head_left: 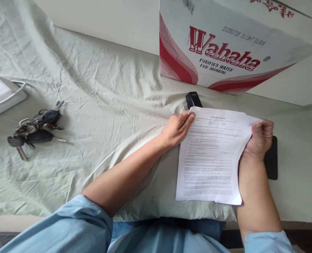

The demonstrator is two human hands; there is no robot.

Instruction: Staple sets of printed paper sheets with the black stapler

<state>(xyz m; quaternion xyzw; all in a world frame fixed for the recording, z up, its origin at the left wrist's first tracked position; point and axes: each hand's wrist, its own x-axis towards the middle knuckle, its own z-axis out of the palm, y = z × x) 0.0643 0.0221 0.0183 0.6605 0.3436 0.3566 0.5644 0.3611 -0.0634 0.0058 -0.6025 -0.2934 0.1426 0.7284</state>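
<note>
A white printed paper sheet (211, 158), headed "Overleaf Notes", is held up between my two hands. My left hand (177, 128) pinches its upper left corner, thumb on top. At the upper right edge my right hand (259, 138) is closed on the sheet, thumb in front. The paper bends slightly, and a second edge along its top suggests more than one sheet. Just beyond the top left corner lies a black object, perhaps a stapler (194, 99), partly covered by the paper. A flat black object (272, 158) shows partly behind my right wrist.
A Wahaha water carton (224, 52) stands at the back right. A bunch of keys (37, 130) lies at the left, near a white device (3, 95) cut off by the frame edge. Wrinkled pale green cloth (98, 98) covers the surface.
</note>
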